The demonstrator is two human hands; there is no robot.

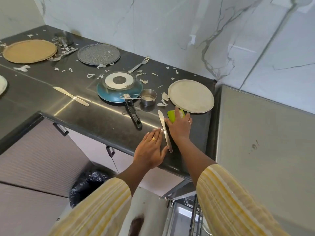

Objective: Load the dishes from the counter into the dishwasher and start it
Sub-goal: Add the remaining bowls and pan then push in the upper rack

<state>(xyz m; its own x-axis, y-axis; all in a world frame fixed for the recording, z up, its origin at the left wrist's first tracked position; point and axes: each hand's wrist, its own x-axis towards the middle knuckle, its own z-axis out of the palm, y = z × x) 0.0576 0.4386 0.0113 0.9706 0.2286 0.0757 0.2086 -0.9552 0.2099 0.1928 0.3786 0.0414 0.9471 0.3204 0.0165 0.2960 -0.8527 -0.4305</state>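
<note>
Sleeves [221, 193]: yellow and white striped cloth, one on each forearm.
Dishwasher [183, 218]: open under the counter's near right end; a wire rack [196, 210] shows between my arms.
Knife [164, 132]: slim, dull steel with a rounded blade tip. It lies flat near the counter's near edge, blade pointing far, between my two hands.
Left hand [150, 149]: palm down and flat on the counter [102, 120], fingers straight and together, thumb tip at the knife's handle.
Right hand [179, 126]: palm down, fingers spread and laid over a bright green pad [171, 115], gripping nothing I can see; thumb just beside the blade.
Counter: black, glossy stone, littered with pale torn scraps [163, 99].
Pan [119, 87]: teal, upside down, black handle pointing near.
Cup [148, 98]: small, shiny steel, touching the pan.
Plate [190, 96]: round, matt steel, far of my right hand.
Fork [139, 64]: steel, by the far wall.
</note>
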